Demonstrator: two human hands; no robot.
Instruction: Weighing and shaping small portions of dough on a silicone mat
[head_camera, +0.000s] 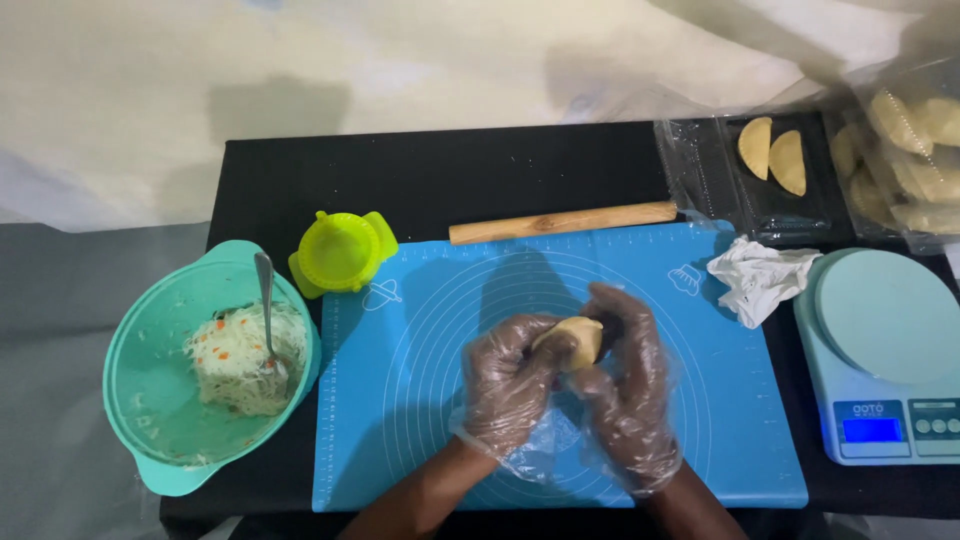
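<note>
Blue mat (420, 400): two hands, one dough ball (580, 340).

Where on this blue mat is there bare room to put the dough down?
Free: the blue silicone mat left of the hands, beside the teal bowl, and its right part near the digital scale. Crowded: top right, by the crumpled white paper.

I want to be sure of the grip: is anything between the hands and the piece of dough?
Only the thin clear plastic gloves. The left hand and right hand cup the dough ball directly, above the blue mat; no tool, cloth or other thing lies between them.
</note>
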